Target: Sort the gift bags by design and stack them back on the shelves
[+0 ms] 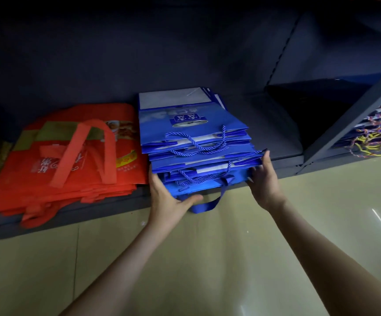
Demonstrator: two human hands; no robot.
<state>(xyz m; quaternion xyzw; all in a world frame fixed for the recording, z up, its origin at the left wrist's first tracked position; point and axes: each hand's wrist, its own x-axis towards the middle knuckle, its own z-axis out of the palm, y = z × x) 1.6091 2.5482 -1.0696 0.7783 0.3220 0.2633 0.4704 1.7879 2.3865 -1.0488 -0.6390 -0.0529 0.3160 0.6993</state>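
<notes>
**Two hands square the blue stack at the shelf edge**

Over the pale floor [207,258], the left hand [169,197] clasps the near left corner of the blue bags [191,124], fingers up the side and thumb hooked under the front. The right hand [263,181] presses fairly straight fingers against the right edge. Together they squeeze the pile sideways, likely to align it before sliding it in.

The pile sits on the shelf [276,124], its front just overhanging the lip, with a blue ribbon handle [207,205] drooping below. Just beside it on the left lie the orange bags [71,160], flat with their straps on top: one design per pile.

White characters on the top blue bag's label and on the orange cloth face away, and seem too blurred to read. Farther right, dark bags [317,106] and bright cord handles [376,135] fill the next bay.
</notes>
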